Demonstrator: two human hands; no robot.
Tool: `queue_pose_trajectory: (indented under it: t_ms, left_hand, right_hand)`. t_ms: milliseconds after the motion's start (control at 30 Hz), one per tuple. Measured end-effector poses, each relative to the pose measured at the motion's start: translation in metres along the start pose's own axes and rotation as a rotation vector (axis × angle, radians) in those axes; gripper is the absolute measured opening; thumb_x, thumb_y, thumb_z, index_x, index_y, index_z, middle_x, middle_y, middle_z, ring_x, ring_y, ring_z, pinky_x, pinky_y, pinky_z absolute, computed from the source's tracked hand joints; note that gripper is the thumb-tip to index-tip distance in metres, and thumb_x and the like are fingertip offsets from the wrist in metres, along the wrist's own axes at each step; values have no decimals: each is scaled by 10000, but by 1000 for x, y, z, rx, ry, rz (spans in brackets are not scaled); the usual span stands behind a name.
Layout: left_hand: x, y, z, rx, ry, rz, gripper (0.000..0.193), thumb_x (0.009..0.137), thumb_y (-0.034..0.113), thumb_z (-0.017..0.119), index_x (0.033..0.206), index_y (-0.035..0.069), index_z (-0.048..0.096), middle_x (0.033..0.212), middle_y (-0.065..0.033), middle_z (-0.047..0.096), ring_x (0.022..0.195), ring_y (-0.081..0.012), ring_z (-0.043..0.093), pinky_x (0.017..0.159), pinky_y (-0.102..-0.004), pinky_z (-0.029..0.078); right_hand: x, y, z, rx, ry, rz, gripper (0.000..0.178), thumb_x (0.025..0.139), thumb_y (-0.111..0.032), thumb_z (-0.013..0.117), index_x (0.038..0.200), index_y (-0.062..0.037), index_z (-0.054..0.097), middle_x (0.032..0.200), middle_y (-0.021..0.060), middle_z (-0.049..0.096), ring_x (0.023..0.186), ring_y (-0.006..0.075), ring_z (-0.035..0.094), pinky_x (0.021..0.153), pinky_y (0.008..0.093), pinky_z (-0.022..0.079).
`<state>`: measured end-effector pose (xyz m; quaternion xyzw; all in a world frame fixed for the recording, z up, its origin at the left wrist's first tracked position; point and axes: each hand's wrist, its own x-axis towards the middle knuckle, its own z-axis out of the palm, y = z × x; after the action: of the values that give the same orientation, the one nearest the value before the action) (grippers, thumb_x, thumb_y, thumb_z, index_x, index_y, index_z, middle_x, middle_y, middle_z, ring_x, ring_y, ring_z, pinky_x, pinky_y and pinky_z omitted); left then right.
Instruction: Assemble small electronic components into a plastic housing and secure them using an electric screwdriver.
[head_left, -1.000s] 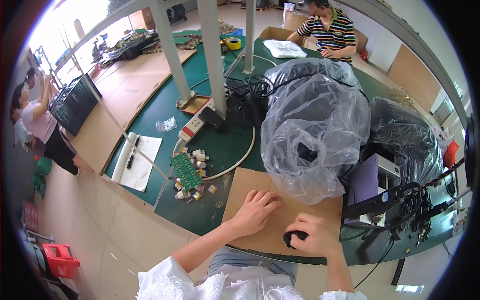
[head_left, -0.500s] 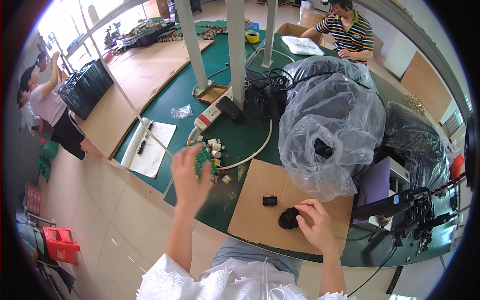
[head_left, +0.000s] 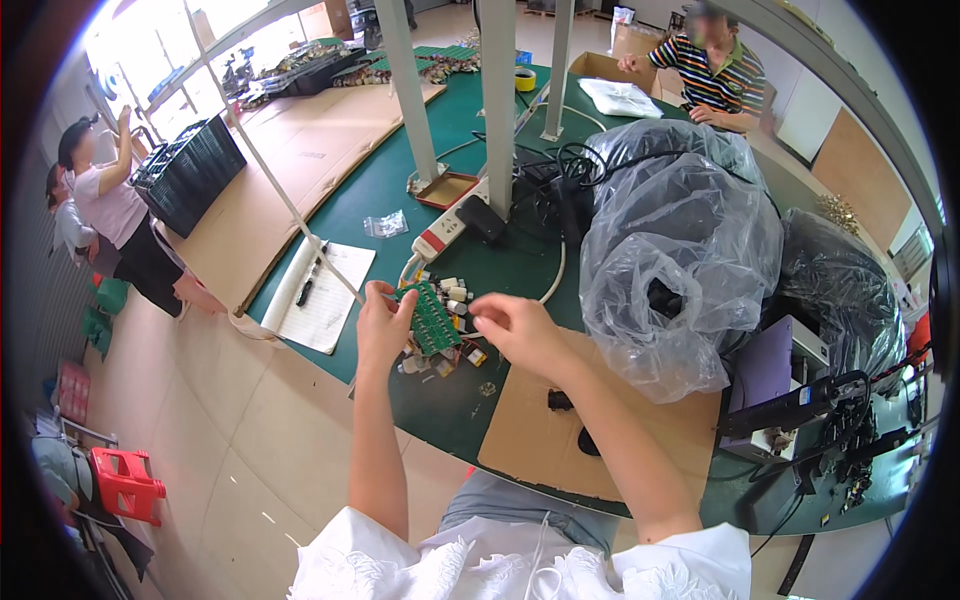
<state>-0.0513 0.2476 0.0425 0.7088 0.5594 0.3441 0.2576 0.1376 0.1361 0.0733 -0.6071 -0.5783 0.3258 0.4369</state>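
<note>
My left hand (head_left: 383,325) grips a green circuit board (head_left: 432,322) by its left edge and holds it tilted over the table. Behind and under the board lies a pile of small white, yellow and dark parts (head_left: 456,296). My right hand (head_left: 515,330) is just right of the board and the pile, fingers curled with a gap at the tips and nothing visible between them. On the cardboard sheet (head_left: 520,440) under my right forearm are a small black cylindrical part (head_left: 559,400) and a black round part (head_left: 588,441), mostly hidden by the forearm.
Clear plastic bags (head_left: 690,270) bulk up to the right, near a purple metal box (head_left: 765,385). A power strip (head_left: 450,232) with cables, metal posts and an open notebook (head_left: 318,295) surround the work spot. A person (head_left: 712,70) sits across the green table.
My right hand has left the black round part and moved left to beside the circuit board. My left hand now has the board, which lies angled in its fingers. The view has shifted slightly.
</note>
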Motion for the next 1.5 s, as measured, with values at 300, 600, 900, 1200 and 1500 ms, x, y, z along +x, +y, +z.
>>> queue_pose_trajectory:
  t_ms: [300,600,900,1200,1500]
  left_hand:
    - [-2,-15,10,-555,-105,-149,343,821,70,683,1088,21,474,690,-44,610,625,-56,542,523,-202,394]
    - [-20,5,1,-742,-134,-238,312,859,38,638,1115,29,459,757,-51,638,601,-65,567,490,-203,422]
    - [-22,-1,20,-720,0,-208,320,810,45,672,1058,7,472,604,22,533,515,-16,443,454,-191,312]
    - [-23,-1,26,-626,-7,-172,328,835,8,635,1117,12,469,684,7,576,583,-20,480,506,-182,353]
    - [-22,-6,36,-560,91,-86,310,830,39,630,1092,-12,470,627,-21,558,543,-47,471,487,-219,347]
  right_hand:
    - [76,9,53,29,-144,380,311,838,-266,642,1011,-7,645,856,141,695,779,236,677,732,362,526]
    - [63,21,75,23,101,148,289,842,-312,647,863,-27,608,747,115,680,687,245,659,679,360,503]
    - [59,25,82,80,165,138,278,818,-290,681,845,-25,601,672,98,662,622,247,642,610,373,484]
    - [58,34,95,38,369,71,206,830,-197,682,798,-21,579,564,56,619,489,116,544,510,294,424]
    - [57,28,101,-13,409,90,207,839,-194,668,801,-11,580,577,93,631,501,178,588,527,328,445]
